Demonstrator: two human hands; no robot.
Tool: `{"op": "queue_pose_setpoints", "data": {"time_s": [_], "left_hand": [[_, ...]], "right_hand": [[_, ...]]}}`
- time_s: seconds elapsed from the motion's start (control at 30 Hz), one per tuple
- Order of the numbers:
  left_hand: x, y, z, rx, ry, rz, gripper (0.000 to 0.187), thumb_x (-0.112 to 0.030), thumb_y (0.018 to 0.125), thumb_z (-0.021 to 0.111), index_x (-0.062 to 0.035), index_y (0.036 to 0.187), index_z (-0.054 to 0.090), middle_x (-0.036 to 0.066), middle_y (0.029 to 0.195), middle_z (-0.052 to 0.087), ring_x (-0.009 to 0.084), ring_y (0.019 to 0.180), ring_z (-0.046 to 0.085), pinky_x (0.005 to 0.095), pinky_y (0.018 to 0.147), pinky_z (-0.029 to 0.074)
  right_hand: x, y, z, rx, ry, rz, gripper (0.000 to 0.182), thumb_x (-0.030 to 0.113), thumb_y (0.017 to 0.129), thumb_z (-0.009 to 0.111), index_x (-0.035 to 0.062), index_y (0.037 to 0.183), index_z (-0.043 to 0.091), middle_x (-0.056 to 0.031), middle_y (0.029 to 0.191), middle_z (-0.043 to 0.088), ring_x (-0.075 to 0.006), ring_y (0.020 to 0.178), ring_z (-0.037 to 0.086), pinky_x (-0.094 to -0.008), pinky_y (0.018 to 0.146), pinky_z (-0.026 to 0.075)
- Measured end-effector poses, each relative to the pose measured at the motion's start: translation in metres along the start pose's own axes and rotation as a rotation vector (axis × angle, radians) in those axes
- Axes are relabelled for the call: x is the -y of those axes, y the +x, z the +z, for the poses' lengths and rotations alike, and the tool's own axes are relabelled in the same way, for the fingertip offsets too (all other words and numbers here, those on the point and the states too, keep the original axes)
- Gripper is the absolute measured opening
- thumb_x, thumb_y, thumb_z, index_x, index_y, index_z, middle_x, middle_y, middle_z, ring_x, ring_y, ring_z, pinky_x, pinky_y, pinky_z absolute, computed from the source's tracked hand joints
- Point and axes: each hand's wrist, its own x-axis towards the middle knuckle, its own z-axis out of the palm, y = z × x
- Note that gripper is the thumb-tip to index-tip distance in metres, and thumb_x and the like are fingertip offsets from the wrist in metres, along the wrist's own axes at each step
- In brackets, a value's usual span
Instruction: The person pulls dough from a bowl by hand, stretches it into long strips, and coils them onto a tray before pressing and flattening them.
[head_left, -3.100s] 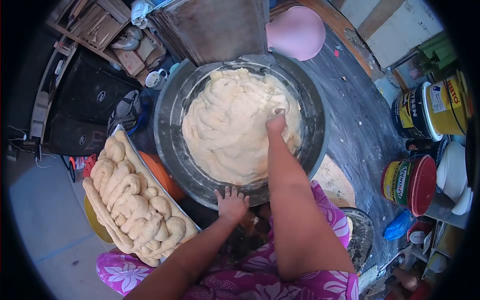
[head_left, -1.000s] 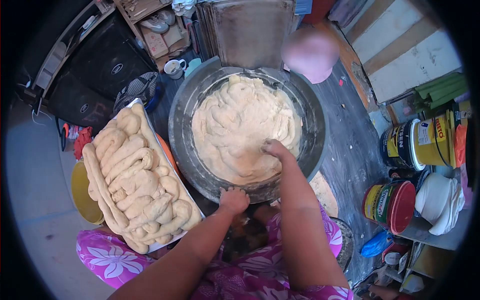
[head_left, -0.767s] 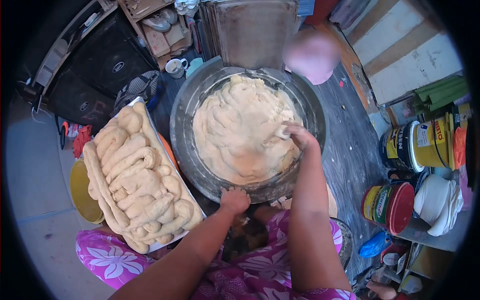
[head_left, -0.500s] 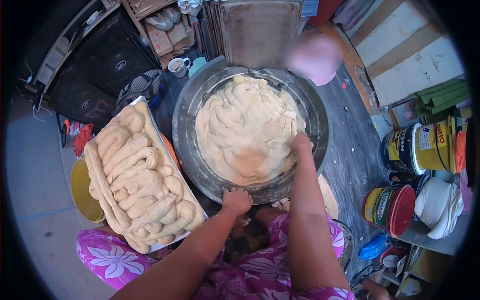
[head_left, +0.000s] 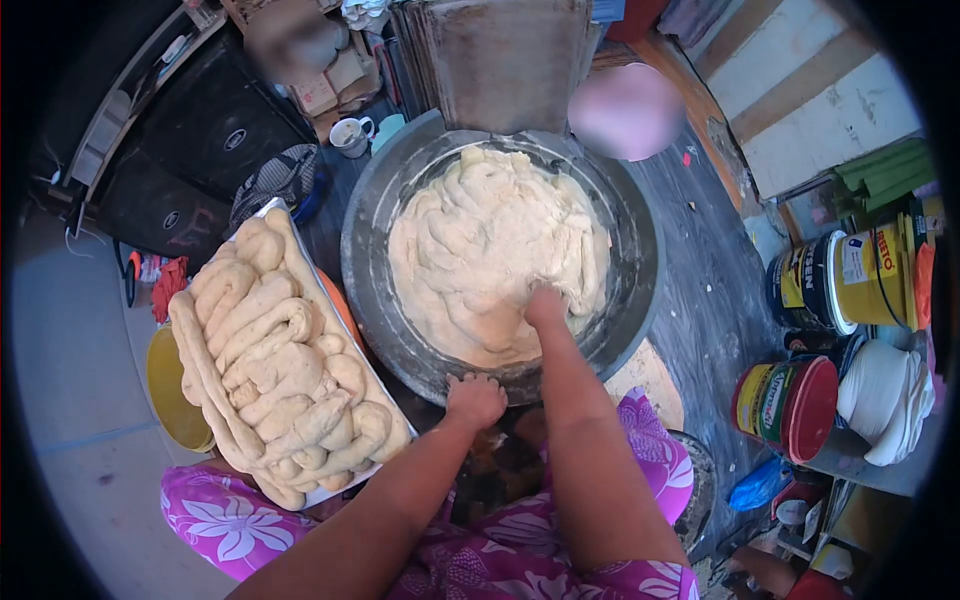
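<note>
A large mass of pale dough (head_left: 480, 220) fills most of a wide dark metal basin (head_left: 372, 160) in front of me. My right hand (head_left: 547, 305) is closed and pressed into the dough at its lower right; its fingertips are sunk out of sight. At the near rim my left hand (head_left: 476, 399) grips the basin, its fingers curled over the edge. Left of the basin, thick ropes and lumps of dough (head_left: 290, 365) are heaped on a white-edged tray (head_left: 340, 300). The dough in the basin has folds and a darker, smooth patch near my right hand.
Flat dark trays (head_left: 495, 65) stand upright behind the basin, beside a blurred pink round thing (head_left: 628, 110). A white mug (head_left: 350, 135) sits back left. Buckets, including a red one (head_left: 808, 408), line the right side. A yellow container (head_left: 170, 390) is left of the tray.
My right hand has moved left from the dough's right edge, further in over the mass. The left hand stays on the near rim.
</note>
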Motion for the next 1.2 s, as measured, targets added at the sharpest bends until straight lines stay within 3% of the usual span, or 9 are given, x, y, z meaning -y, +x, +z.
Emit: {"op": "queue_pose_setpoints", "data": {"time_s": [0.27,0.33,0.4,0.57,0.77,0.87,0.97,1.03,1.2], "left_hand": [[0.001,0.002,0.004,-0.033,0.010,0.003,0.039,-0.035,0.091,0.035,-0.0083,0.106,0.060,0.013,0.113,0.056,0.0307,0.110,0.051,0.0601,0.095,0.031],[0.002,0.002,0.006,-0.051,0.006,0.011,0.039,-0.035,0.091,0.036,-0.0087,0.106,0.060,0.013,0.112,0.056,0.0306,0.109,0.052,0.0602,0.095,0.032],[0.001,0.002,0.007,-0.049,0.010,0.009,0.039,-0.035,0.091,0.036,-0.0087,0.106,0.060,0.013,0.112,0.056,0.0306,0.109,0.052,0.0602,0.095,0.032],[0.000,0.002,0.005,-0.032,0.024,0.006,0.039,-0.035,0.091,0.036,-0.0083,0.107,0.059,0.012,0.112,0.056,0.0304,0.109,0.051,0.0598,0.095,0.032],[-0.001,0.002,-0.001,-0.003,0.014,-0.009,0.039,-0.035,0.091,0.036,-0.0074,0.107,0.059,0.012,0.113,0.055,0.0306,0.110,0.051,0.0594,0.096,0.031],[0.001,0.006,0.000,0.040,0.008,-0.017,0.043,-0.038,0.090,0.038,-0.0071,0.112,0.058,0.013,0.120,0.053,0.0318,0.115,0.048,0.0608,0.096,0.030],[0.011,0.029,-0.015,0.124,-0.072,-0.067,0.050,-0.043,0.087,0.043,-0.0066,0.119,0.055,0.015,0.124,0.051,0.0330,0.117,0.047,0.0546,0.098,0.032],[0.022,0.059,-0.041,0.437,-0.172,-0.036,0.058,-0.048,0.084,0.047,-0.0081,0.127,0.049,0.017,0.127,0.049,0.0328,0.118,0.047,0.0451,0.099,0.035],[0.011,0.076,-0.142,0.194,-0.200,0.159,0.065,-0.049,0.086,0.049,-0.0032,0.131,0.042,0.020,0.132,0.045,0.0341,0.120,0.044,0.0388,0.100,0.034]], "right_hand": [[-0.049,0.048,-0.001,0.099,0.171,-0.057,0.028,0.018,0.077,0.055,0.0032,0.098,0.066,-0.0176,0.110,0.061,-0.0306,0.103,0.058,-0.0385,0.086,0.047],[-0.071,0.067,-0.013,0.011,0.339,-0.035,0.031,0.021,0.074,0.057,0.0014,0.097,0.066,-0.0216,0.100,0.063,-0.0333,0.097,0.061,-0.0382,0.083,0.048],[-0.085,0.060,-0.056,-0.369,0.375,0.093,0.027,0.018,0.067,0.061,0.0034,0.088,0.069,-0.0183,0.081,0.067,-0.0279,0.075,0.066,-0.0366,0.068,0.049],[-0.109,0.042,-0.122,-0.425,0.568,0.072,0.033,0.015,0.068,0.059,0.0045,0.099,0.066,-0.0238,0.097,0.063,-0.0342,0.092,0.062,-0.0407,0.081,0.048],[-0.105,0.085,0.011,-0.077,0.372,0.225,0.080,0.033,0.072,0.068,0.0087,0.138,0.030,-0.0176,0.140,0.035,-0.0337,0.128,0.034,-0.0433,0.102,0.034],[-0.068,0.042,0.020,-0.292,0.394,0.351,0.087,0.038,0.071,0.069,0.0095,0.140,0.025,-0.0138,0.145,0.025,-0.0294,0.135,0.022,-0.0529,0.105,0.025],[-0.061,0.057,-0.011,-0.337,0.645,0.530,0.086,0.040,0.071,0.069,0.0111,0.140,0.027,-0.0131,0.145,0.023,-0.0280,0.135,0.021,-0.0595,0.102,0.024],[-0.063,0.079,-0.026,-0.433,0.723,0.523,0.081,0.040,0.073,0.068,0.0115,0.139,0.030,-0.0137,0.145,0.025,-0.0285,0.134,0.023,-0.0574,0.103,0.024],[-0.056,0.119,-0.069,-0.333,0.931,0.641,0.067,0.044,0.081,0.056,0.0074,0.134,0.038,-0.0144,0.144,0.026,-0.0291,0.133,0.025,-0.0584,0.104,0.019]]}}
